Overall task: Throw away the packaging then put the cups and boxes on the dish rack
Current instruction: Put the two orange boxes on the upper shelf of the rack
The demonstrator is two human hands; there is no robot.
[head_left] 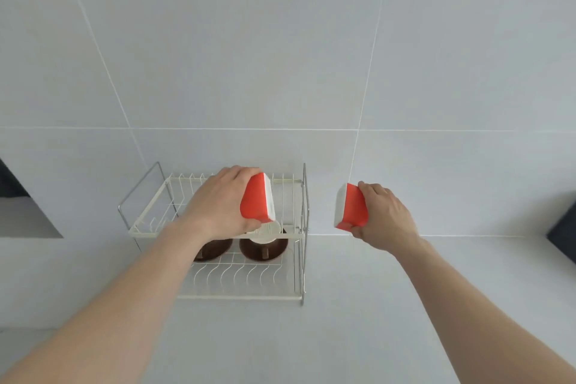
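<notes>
Boxes, two in all, are red with white lids, and each sits in one hand. One box [258, 199] is clamped in the left hand [223, 203], fingers over the top and thumb beneath, and hangs tilted over the right end of the rack's upper tier. The second box [351, 208] is gripped the same way by the right hand [385, 214], held above the counter [405, 305] just right of the rack and clear of it. The rack [218, 237], a single white wire one with two tiers, stands at the counter's back edge against the tiled wall [280, 56]. Two brown cups [263, 247] stand on its lower tier, side by side near the back; the left cup is partly hidden by the left forearm. A white round piece shows above the right cup; what it is cannot be told.
</notes>
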